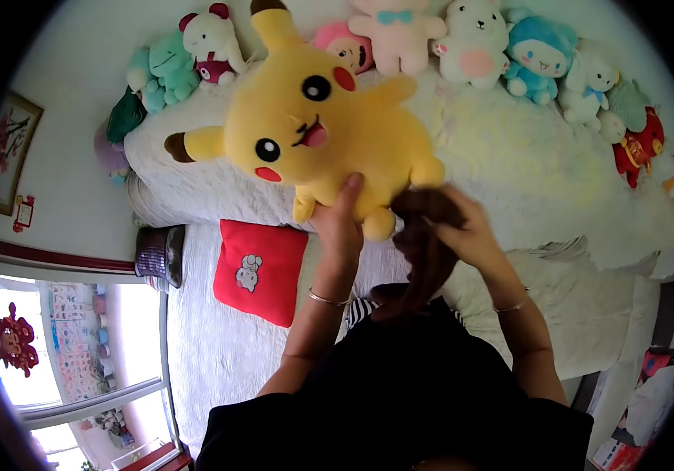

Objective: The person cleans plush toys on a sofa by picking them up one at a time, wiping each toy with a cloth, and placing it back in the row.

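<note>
A yellow Pikachu plush toy (368, 133) is held up in front of me, tilted with its head toward the upper left. My left hand (341, 224) is closed on its lower side, the thumb lying across its belly. In my right hand (466, 231), the fingers pinch a crumpled dark brown cloth (427, 251). The cloth's upper end meets the plush's bottom near its feet, and its lower end hangs in front of my black shirt. Whether the cloth presses on the plush or only overlaps it in view, I cannot tell.
Behind is a sofa with a whitish cover (510, 157). Along its back sit several plush toys, among them a white bear (474, 47) and a blue-hooded one (539, 59). A red cushion (262, 294) lies on the seat. A dark woven basket (158, 255) stands at the left.
</note>
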Available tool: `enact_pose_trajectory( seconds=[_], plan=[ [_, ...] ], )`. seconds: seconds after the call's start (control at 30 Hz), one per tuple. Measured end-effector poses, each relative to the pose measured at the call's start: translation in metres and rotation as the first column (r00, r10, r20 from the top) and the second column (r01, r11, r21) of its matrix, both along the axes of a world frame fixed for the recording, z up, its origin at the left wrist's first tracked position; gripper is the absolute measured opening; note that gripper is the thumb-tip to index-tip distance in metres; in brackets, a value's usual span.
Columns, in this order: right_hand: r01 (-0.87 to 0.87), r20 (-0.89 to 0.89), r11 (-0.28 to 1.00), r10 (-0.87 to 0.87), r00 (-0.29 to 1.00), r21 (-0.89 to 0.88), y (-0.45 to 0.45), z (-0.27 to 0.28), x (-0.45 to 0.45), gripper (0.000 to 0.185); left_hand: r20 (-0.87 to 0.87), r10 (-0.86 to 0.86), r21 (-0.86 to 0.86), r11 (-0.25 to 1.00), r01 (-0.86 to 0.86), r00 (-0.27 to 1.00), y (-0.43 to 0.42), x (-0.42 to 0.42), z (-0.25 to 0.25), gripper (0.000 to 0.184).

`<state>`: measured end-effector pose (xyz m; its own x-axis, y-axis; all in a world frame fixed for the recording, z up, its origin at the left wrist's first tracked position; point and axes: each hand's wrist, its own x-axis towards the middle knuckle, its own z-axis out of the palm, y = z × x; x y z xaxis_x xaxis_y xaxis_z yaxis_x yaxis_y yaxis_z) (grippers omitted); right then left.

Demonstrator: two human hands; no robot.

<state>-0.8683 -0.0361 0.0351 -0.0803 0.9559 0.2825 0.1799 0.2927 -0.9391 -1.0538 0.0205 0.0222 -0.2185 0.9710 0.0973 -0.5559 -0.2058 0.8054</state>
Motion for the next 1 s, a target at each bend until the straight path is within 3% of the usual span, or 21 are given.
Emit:
enact_pose_trajectory(
  seconds=[0.03,0.07,0.13,0.2,0.27,0.3,0.37,0.4,0.43,0.47,0.5,0.53,0.6,0.67,0.7,0.77,0.8,0.87,0.93,1.0],
  plan=[
    [0.024,0.095,0.976,-0.004,0.995,-0.215,0.002,-0.044,0.008,0.033,-0.024,0.014,-0.003,1.0,-0.014,1.0,0.0,-0.004,-0.002,0.048],
    [0.109,0.217,0.968,-0.058,0.974,-0.228,-0.005,-0.065,0.009,0.029,-0.015,0.028,0.001,1.0,-0.028,0.999,0.0,-0.009,-0.003,0.048],
    [-0.013,0.143,0.989,0.035,0.989,-0.149,-0.014,-0.037,0.002,0.027,-0.285,0.068,-0.009,0.997,-0.073,0.956,0.006,-0.016,-0.004,0.055],
    [-0.144,0.073,0.989,0.145,0.987,-0.016,-0.016,0.031,-0.011,0.034,-0.369,0.081,0.026,0.997,-0.077,0.926,0.002,-0.015,-0.003,0.062],
    [-0.195,0.056,0.944,0.187,0.981,0.266,-0.005,0.066,-0.023,0.036,-0.462,0.077,0.11,0.993,-0.028,0.884,0.008,-0.009,-0.019,0.077],
    [-0.187,0.058,0.945,0.178,0.982,0.267,0.002,0.066,-0.032,0.036,-0.21,-0.175,0.093,0.976,0.198,0.962,0.023,-0.018,-0.096,0.077],
    [-0.077,0.036,0.954,0.069,0.997,0.29,0.013,0.054,-0.047,0.038,0.059,-0.419,0.14,0.902,0.408,0.906,0.034,-0.023,-0.144,0.076],
    [-0.078,0.039,0.953,0.069,0.997,0.294,0.013,0.034,-0.046,0.038,-0.186,-0.228,0.118,0.96,0.252,0.956,0.026,-0.02,-0.113,0.075],
    [-0.073,0.024,0.993,0.071,0.997,0.096,0.008,0.006,-0.044,0.037,-0.418,-0.02,0.134,0.988,0.083,0.908,0.014,-0.018,-0.079,0.073],
    [-0.075,0.015,0.992,0.077,0.997,-0.102,0.005,-0.008,-0.038,0.037,-0.611,0.19,0.193,0.977,-0.088,0.768,0.006,-0.017,-0.056,0.072],
    [-0.133,0.091,0.964,0.157,0.983,-0.229,0.0,0.001,-0.029,0.037,-0.576,0.115,0.14,0.989,-0.041,0.809,0.001,-0.022,-0.047,0.074],
    [-0.131,0.088,0.963,0.155,0.984,-0.238,-0.002,0.014,-0.028,0.037,-0.608,0.146,0.161,0.985,-0.059,0.781,0.003,-0.026,-0.048,0.075],
    [-0.161,0.083,0.986,0.157,0.984,0.038,-0.001,0.046,-0.022,0.039,-0.564,0.054,0.073,0.997,-0.015,0.824,-0.002,-0.025,-0.041,0.071],
    [-0.054,0.014,0.987,0.052,0.999,0.153,0.005,0.089,-0.025,0.039,-0.608,0.065,0.169,0.984,0.048,0.791,-0.003,-0.026,-0.046,0.068],
    [-0.02,-0.039,0.995,0.024,0.999,0.096,0.015,0.09,-0.025,0.037,-0.395,-0.076,0.056,0.993,0.106,0.916,-0.003,-0.024,-0.051,0.067],
    [-0.021,-0.158,0.999,0.016,0.987,-0.027,0.034,0.079,-0.025,0.03,-0.441,-0.035,0.056,0.996,0.066,0.897,-0.004,-0.027,-0.049,0.066],
    [-0.025,-0.158,1.0,0.022,0.987,-0.014,0.035,0.064,-0.022,0.03,-0.675,0.15,0.187,0.982,-0.03,0.722,-0.006,-0.035,-0.045,0.066],
    [-0.111,-0.255,0.981,0.068,0.965,-0.162,0.038,0.032,0.002,0.027,-0.634,0.14,0.16,0.986,-0.048,0.76,0.0,-0.057,-0.062,0.061],
    [-0.141,-0.078,0.972,0.128,0.989,-0.19,0.039,0.043,0.006,0.031,-0.544,0.082,0.091,0.995,-0.038,0.835,0.001,-0.064,-0.065,0.058],
    [-0.104,-0.224,0.989,0.078,0.971,-0.108,0.033,0.059,-0.006,0.032,-0.574,0.091,0.102,0.994,-0.039,0.814,0.006,-0.06,-0.069,0.058]
  ],
)
